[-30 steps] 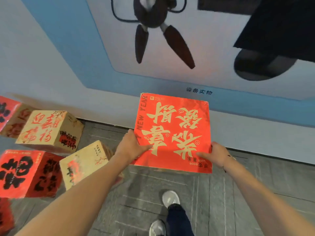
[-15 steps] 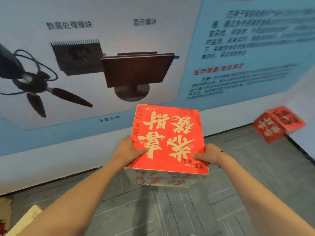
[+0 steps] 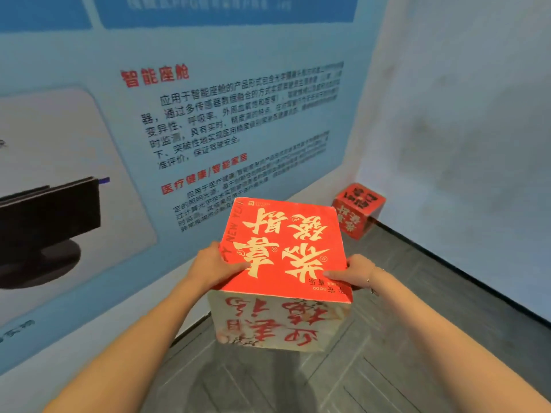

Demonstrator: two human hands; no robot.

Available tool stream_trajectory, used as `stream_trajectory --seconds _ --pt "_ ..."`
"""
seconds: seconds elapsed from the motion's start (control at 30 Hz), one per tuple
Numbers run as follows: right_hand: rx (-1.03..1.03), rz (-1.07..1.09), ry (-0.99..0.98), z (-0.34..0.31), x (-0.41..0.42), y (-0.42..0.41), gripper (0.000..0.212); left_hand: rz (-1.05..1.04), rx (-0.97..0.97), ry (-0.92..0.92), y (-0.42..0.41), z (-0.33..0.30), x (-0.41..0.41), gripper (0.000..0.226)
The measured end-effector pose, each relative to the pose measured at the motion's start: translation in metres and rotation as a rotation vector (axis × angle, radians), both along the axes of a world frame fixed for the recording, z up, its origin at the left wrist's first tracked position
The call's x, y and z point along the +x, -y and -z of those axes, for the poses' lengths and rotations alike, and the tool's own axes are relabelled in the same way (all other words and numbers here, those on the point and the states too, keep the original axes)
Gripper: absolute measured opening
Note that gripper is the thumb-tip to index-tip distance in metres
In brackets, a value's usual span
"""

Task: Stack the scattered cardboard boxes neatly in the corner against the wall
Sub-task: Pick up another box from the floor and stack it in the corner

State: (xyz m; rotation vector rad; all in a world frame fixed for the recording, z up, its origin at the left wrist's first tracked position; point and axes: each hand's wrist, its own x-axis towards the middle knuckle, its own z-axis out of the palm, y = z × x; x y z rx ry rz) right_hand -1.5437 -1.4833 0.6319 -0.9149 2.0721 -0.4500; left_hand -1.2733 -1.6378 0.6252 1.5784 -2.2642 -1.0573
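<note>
Now my left hand (image 3: 216,266) and my right hand (image 3: 351,271) clamp the carried box (image 3: 283,263) from its two opposite sides, each thumb laid on the red top face, the other fingers hidden down the side walls. It hangs in the air between my hands, above the grey floor (image 3: 387,353). Beyond my right hand, ahead and well apart, a smaller-looking red box (image 3: 357,211) sits in the corner, where the poster wall (image 3: 208,114) meets the plain wall (image 3: 462,114). I judge the risk is in the placing: my grip is only side pressure, so the box may slip, or it may land crooked on the corner box and push it away from the walls.
</note>
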Motion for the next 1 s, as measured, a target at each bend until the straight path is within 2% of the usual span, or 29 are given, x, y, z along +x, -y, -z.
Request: stream_trajectory --seconds 0.07,0.2,0.37,0.53,0.7,0.87,1.0 --pt "-0.001 0.019 -0.029 -0.009 -0.038 -0.008 0.051 0.018 0.004 -0.025 0.003 -0.006 -0.044 0.069" --pt "-0.023 0.103 -0.041 -0.017 -0.109 -0.021 0.052 0.112 -0.011 -0.061 0.005 -0.020 -0.128 0.049" --pt "-0.056 0.263 -0.009 -0.017 -0.189 -0.028 0.047 0.242 -0.010 -0.063 0.023 -0.025 -0.231 0.040" --pt "-0.067 0.406 0.010 -0.005 -0.272 -0.022 0.043 0.366 -0.005 -0.040 0.065 -0.017 -0.341 0.066" --pt "-0.054 0.551 0.037 -0.002 -0.352 -0.014 0.051 0.487 -0.005 -0.023 0.095 -0.020 -0.459 0.069" --pt "-0.119 0.687 0.048 -0.009 -0.425 -0.007 0.039 0.650 -0.050 -0.036 0.114 -0.030 -0.570 0.065" --pt "-0.124 0.768 0.048 -0.004 -0.482 -0.009 0.035 0.697 -0.050 -0.020 0.132 -0.019 -0.650 0.084"
